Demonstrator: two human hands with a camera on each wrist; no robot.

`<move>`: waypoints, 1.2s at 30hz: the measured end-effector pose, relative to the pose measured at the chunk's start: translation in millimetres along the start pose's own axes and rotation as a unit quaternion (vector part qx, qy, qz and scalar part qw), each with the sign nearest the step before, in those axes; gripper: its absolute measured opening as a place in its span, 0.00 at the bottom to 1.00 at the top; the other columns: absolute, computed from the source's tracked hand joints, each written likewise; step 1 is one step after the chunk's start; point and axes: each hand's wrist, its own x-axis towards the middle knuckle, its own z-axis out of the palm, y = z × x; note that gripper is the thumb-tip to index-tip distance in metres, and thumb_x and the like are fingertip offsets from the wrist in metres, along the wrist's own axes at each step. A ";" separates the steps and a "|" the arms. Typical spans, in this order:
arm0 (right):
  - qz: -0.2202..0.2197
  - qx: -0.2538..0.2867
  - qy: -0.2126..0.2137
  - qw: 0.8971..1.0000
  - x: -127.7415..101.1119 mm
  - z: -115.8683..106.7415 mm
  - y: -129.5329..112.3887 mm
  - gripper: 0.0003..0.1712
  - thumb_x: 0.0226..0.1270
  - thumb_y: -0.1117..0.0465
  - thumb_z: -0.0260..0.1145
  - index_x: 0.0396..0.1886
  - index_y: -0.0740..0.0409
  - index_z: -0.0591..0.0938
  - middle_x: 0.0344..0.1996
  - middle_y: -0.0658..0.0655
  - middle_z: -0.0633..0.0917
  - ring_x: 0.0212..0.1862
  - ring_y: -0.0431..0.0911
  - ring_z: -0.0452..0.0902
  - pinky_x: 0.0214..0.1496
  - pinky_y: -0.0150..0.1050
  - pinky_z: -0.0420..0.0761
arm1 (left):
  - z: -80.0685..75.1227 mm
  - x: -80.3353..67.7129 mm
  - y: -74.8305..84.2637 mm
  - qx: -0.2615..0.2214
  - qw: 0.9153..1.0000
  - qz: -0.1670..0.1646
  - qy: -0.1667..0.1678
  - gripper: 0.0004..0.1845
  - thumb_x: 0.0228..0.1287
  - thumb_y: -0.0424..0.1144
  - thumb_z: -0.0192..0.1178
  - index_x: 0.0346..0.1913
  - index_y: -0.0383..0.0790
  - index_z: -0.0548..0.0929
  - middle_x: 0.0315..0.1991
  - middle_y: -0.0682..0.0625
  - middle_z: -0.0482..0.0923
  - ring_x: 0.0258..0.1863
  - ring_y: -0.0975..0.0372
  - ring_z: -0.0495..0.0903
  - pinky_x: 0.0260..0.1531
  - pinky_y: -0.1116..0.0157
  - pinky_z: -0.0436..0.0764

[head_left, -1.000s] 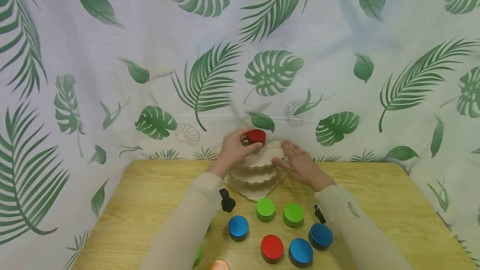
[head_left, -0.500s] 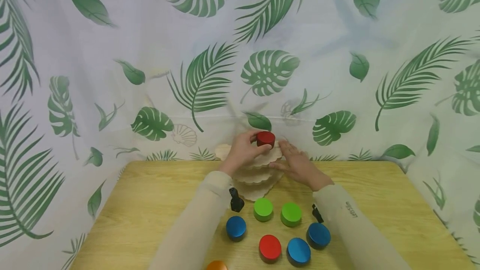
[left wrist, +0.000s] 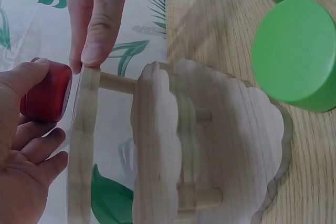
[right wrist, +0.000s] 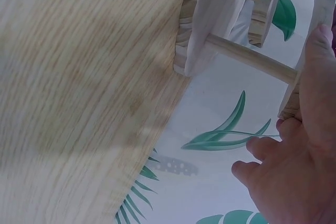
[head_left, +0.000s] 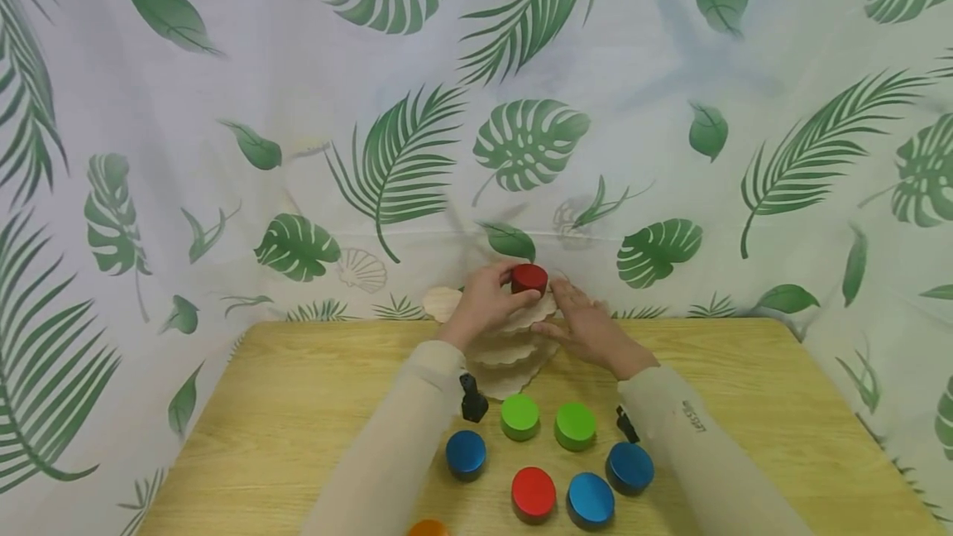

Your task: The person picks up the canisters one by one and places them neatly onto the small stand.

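Observation:
A three-tier wooden stand (head_left: 510,350) with scalloped shelves sits at the table's far edge. My left hand (head_left: 487,304) grips a dark red round block (head_left: 529,279) on the top tier (head_left: 530,314); in the left wrist view the red block (left wrist: 47,92) lies against that hand's fingers (left wrist: 37,145). My right hand (head_left: 588,329) rests with straight fingers on the right rim of the top tier, its thumb (left wrist: 97,35) pressing the shelf edge (left wrist: 84,145). In the right wrist view the right hand (right wrist: 299,145) touches the stand (right wrist: 231,24).
On the wooden table (head_left: 298,404) in front of the stand lie two green blocks (head_left: 519,416) (head_left: 575,426), three blue blocks (head_left: 466,453) (head_left: 591,500) (head_left: 629,467), a red block (head_left: 533,492) and an orange one (head_left: 428,528) at the bottom edge. A leaf-print curtain (head_left: 670,106) hangs behind.
The left hand has carried the red block a little to the right over the top tier and lowered it onto the shelf. The right hand has stayed on the stand's rim.

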 end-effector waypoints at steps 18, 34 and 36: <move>0.002 -0.031 0.010 0.999 -2.6 -2.7 -3.4 0.56 0.78 0.36 0.61 0.84 0.72 0.51 0.83 0.72 0.56 0.82 0.73 0.51 0.79 0.76 0.54 | 9.6 -0.3 0.8 0.012 1.000 -0.005 -0.005 0.34 0.68 0.46 0.74 0.72 0.36 0.77 0.68 0.42 0.81 0.68 0.52 0.81 0.67 0.58 0.82; 0.012 -0.096 0.010 0.995 0.1 -2.9 -4.8 0.55 0.78 0.33 0.58 0.83 0.72 0.55 0.82 0.73 0.57 0.81 0.75 0.51 0.78 0.77 0.54 | -68.3 -61.9 2.4 0.073 0.997 0.009 0.007 0.40 0.74 0.54 0.65 0.82 0.41 0.65 0.72 0.35 0.75 0.54 0.39 0.85 0.66 0.44 0.80; 0.008 -0.092 0.011 0.996 -0.8 -2.4 -4.7 0.55 0.78 0.34 0.58 0.83 0.72 0.55 0.82 0.73 0.57 0.81 0.75 0.51 0.78 0.77 0.54 | -82.9 -79.1 0.0 0.079 0.997 0.006 0.003 0.40 0.75 0.54 0.64 0.82 0.43 0.65 0.74 0.36 0.74 0.52 0.39 0.86 0.67 0.43 0.79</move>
